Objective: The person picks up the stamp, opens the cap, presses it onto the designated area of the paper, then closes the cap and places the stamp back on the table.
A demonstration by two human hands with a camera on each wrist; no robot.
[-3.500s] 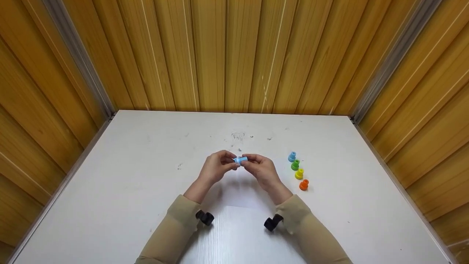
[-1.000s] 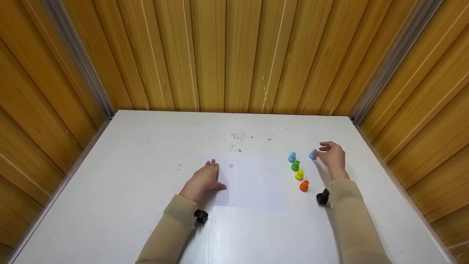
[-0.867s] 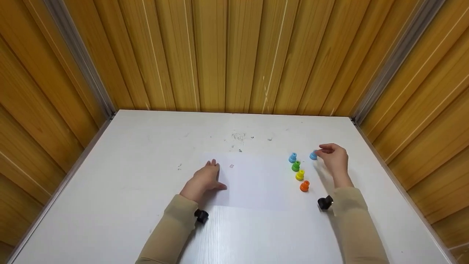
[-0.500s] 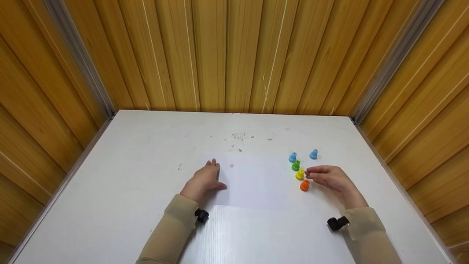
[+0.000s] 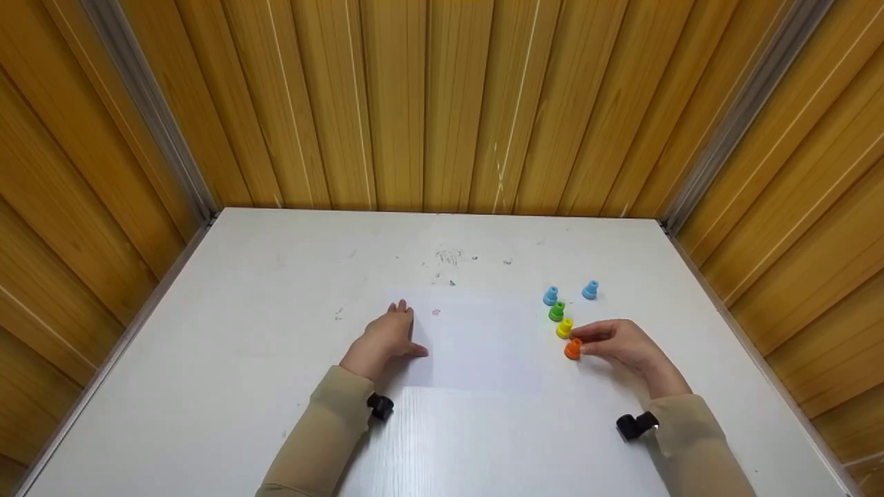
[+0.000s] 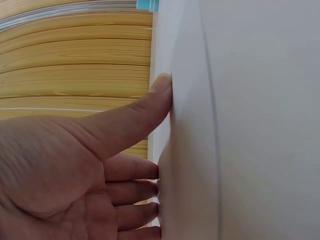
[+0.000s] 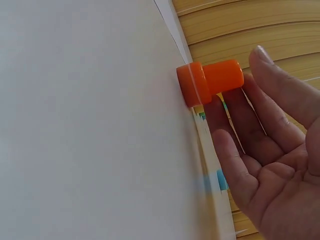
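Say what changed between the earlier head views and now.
The rightmost blue piece, held over the paper earlier, now stands farther right, let go. The right hand went right, beside the orange piece. The left hand moved left, down onto the paper. Unmoved: orange piece, yellow piece, green piece, left blue piece.

Bright light leaves glare on the table (image 5: 428, 449).

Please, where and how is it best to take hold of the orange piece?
Probably best to pinch the orange piece by its narrow upper knob, coming from the right, where the right hand is. It stands upright, the knob rises above a wider base, and the yellow piece stands beyond it.
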